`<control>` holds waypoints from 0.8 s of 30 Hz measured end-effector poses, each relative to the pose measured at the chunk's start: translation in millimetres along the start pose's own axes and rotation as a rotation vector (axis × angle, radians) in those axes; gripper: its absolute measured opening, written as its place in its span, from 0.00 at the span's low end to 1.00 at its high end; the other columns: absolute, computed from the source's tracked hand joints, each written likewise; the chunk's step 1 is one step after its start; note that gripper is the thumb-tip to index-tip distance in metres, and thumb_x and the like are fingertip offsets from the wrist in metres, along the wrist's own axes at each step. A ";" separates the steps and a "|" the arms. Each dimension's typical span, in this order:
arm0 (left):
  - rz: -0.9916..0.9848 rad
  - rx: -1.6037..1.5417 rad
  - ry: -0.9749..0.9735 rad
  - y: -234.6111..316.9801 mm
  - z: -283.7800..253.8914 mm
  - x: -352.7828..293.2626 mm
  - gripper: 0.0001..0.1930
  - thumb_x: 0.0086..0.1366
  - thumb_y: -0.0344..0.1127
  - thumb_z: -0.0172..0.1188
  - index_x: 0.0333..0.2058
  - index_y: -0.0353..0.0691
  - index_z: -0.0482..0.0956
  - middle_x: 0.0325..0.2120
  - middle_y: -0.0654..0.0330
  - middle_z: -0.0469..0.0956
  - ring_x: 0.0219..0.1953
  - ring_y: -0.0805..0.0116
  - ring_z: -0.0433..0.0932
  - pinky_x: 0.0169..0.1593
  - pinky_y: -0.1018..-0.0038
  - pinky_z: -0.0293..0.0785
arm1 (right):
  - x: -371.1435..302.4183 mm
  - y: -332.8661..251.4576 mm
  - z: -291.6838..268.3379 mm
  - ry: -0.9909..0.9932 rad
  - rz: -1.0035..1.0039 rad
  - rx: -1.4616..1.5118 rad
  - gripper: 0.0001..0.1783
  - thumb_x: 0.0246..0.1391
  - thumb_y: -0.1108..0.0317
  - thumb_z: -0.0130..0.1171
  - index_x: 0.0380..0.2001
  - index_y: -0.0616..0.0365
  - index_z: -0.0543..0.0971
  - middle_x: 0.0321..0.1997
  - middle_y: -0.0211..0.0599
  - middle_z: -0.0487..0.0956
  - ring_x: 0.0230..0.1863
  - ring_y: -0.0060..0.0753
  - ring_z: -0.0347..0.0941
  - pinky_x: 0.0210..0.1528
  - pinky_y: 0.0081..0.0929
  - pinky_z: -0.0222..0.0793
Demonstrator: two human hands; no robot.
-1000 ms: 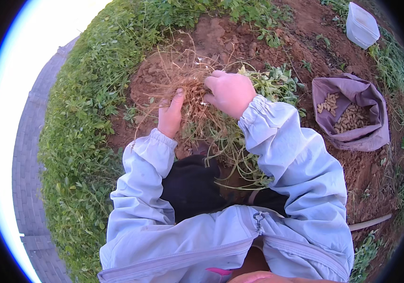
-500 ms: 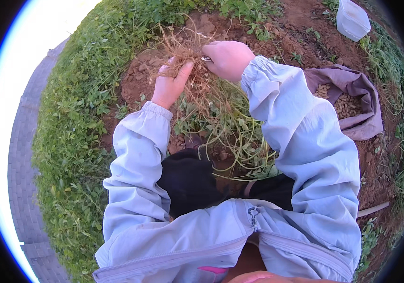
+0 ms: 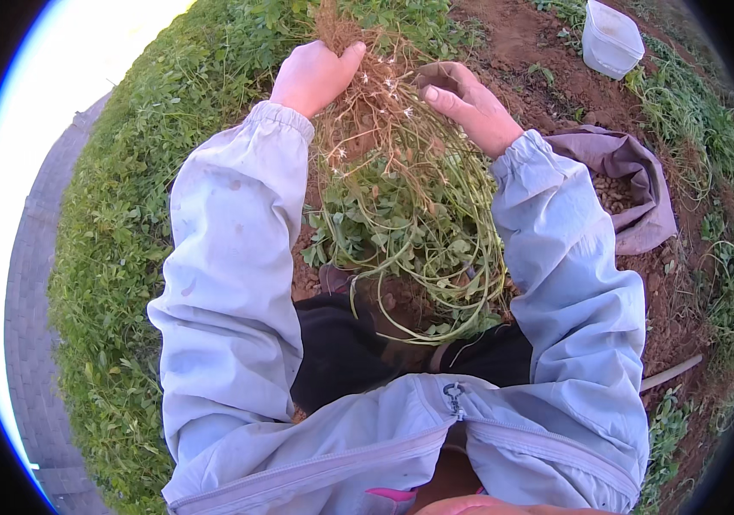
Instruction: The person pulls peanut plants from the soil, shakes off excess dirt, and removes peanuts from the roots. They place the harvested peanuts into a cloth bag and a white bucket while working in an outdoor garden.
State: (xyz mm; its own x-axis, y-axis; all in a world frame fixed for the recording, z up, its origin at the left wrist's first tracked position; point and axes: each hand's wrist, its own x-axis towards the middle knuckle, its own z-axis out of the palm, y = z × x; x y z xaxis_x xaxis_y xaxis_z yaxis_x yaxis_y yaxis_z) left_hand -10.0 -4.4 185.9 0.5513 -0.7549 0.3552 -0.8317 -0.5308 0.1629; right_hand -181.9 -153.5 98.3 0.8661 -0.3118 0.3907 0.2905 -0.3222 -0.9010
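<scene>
My left hand (image 3: 320, 75) is closed around the brown root end of an uprooted bunch of peanut plants (image 3: 373, 120). The thin tangled roots show small pale broken tips. Their long green stems and leaves hang down from the grip toward my legs. My right hand (image 3: 470, 107) is just to the right of the roots, its soil-stained fingers curved and the thumb apart from them. I see nothing held in it. It is close beside the upper stems; whether it touches them is hard to tell.
A purple-grey cloth sack (image 3: 652, 193) with peanuts inside stands open at the right. Farther off is a white plastic bucket (image 3: 611, 41). A pale stick (image 3: 671, 373) lies on the reddish soil. Dense green plants (image 3: 118, 283) grow along the left, beside grey paving (image 3: 36, 343).
My left hand has lifted and turned the root bunch upward. My right hand has come off the roots and moved right, its fingers loosening. More of the hanging stems now shows.
</scene>
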 end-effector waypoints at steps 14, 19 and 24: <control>0.310 -0.135 -0.231 46.8 10.0 -4.3 0.36 0.58 0.61 0.50 0.50 0.30 0.70 0.48 0.41 0.72 0.53 0.52 0.70 0.56 0.66 0.63 | -42.5 82.0 -0.9 0.252 0.004 -0.179 0.20 0.57 0.63 0.55 0.49 0.62 0.70 0.40 0.38 0.78 0.42 0.32 0.73 0.47 0.28 0.66; 0.106 -0.997 -0.290 -22.4 37.8 -31.1 0.47 0.56 0.56 0.57 0.63 0.33 0.44 0.63 0.48 0.47 0.66 0.53 0.45 0.65 0.62 0.45 | -48.2 105.2 -40.6 0.387 0.097 0.178 0.15 0.60 0.66 0.49 0.47 0.64 0.71 0.41 0.36 0.77 0.39 0.26 0.71 0.44 0.25 0.66; 0.252 -0.877 -0.430 13.9 134.8 -82.3 0.50 0.57 0.59 0.54 0.63 0.30 0.39 0.63 0.40 0.43 0.66 0.50 0.43 0.66 0.62 0.41 | -74.5 94.9 -51.6 0.493 0.181 0.200 0.17 0.59 0.65 0.50 0.48 0.63 0.71 0.42 0.37 0.77 0.41 0.27 0.71 0.46 0.25 0.65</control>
State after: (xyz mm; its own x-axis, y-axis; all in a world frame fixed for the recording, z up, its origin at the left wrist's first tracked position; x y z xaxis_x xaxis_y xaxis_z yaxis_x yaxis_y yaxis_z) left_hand -58.1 -1.6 34.8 0.1858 -0.9728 0.1383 -0.5866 0.0031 0.8099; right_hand -239.9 -206.9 -6.6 0.6306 -0.7427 0.2253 0.2681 -0.0640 -0.9613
